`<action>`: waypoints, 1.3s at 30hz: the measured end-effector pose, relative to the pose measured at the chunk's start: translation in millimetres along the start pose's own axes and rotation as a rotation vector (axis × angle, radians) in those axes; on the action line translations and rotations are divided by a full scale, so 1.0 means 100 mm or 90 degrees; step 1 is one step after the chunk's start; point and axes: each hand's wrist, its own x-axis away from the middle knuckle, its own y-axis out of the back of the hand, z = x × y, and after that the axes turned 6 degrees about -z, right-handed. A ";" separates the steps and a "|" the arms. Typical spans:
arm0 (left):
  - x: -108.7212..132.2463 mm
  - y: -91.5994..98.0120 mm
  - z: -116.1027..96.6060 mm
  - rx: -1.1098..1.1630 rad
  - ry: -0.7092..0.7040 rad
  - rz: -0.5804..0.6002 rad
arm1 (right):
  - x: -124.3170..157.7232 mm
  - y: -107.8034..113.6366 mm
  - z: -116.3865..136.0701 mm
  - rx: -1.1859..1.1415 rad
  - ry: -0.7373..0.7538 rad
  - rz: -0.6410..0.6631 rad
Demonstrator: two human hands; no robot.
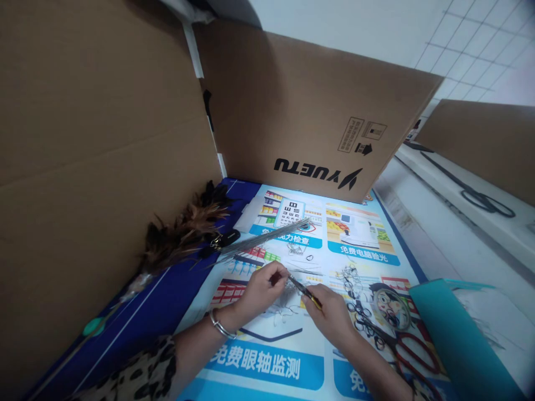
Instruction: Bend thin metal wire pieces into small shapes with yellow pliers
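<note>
My right hand [330, 314] is closed around slim pliers [304, 288] with yellow-and-black handles, their jaws pointing up and left. The jaw tips meet the fingertips of my left hand [261, 287], which are pinched together on a thin wire [288, 283], mostly hidden by the fingers. Loose wire scraps [284, 314] lie beneath both hands. Just beyond them, a few straight wires [305, 269] and a small dark ring [310, 258] rest on the printed mat [309, 384]. A long bundle of straight wires [267, 236] stretches diagonally behind my left hand.
Right of my hands are several small dark wire loops [355, 309], a round clear dish [392, 309] and red-handled scissors [418, 353]. A teal box [455, 334] stands at the right edge. Brown feathers [184, 234] lie left, beside tall cardboard walls [317, 111].
</note>
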 end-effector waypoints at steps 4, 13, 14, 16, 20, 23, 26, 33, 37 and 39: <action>0.00 0.00 0.00 0.011 0.001 -0.003 | 0.00 0.01 0.00 -0.008 -0.001 -0.002; 0.00 0.00 0.00 0.016 -0.002 -0.008 | 0.00 0.05 0.03 -0.025 -0.002 -0.002; 0.00 0.00 0.00 0.014 -0.002 -0.008 | 0.01 0.05 0.04 -0.025 -0.001 -0.001; 0.00 0.00 0.00 0.011 -0.003 -0.007 | 0.01 0.06 0.04 -0.024 -0.002 -0.002; -0.01 0.00 0.00 0.011 -0.008 -0.004 | 0.01 0.06 0.05 -0.021 -0.005 0.005; -0.01 0.00 0.00 0.008 -0.006 -0.003 | 0.00 0.06 0.05 -0.014 -0.004 0.009; -0.01 0.01 0.00 0.017 0.002 0.000 | 0.00 0.04 0.04 -0.009 0.000 0.004; -0.02 0.01 -0.03 0.079 0.042 0.013 | 0.00 0.02 0.02 -0.026 0.000 0.001; -0.03 0.03 -0.06 0.111 0.061 0.045 | 0.00 0.01 0.01 -0.033 0.000 -0.006; -0.03 0.03 -0.06 0.122 0.059 0.061 | 0.00 0.01 0.01 -0.043 -0.002 -0.006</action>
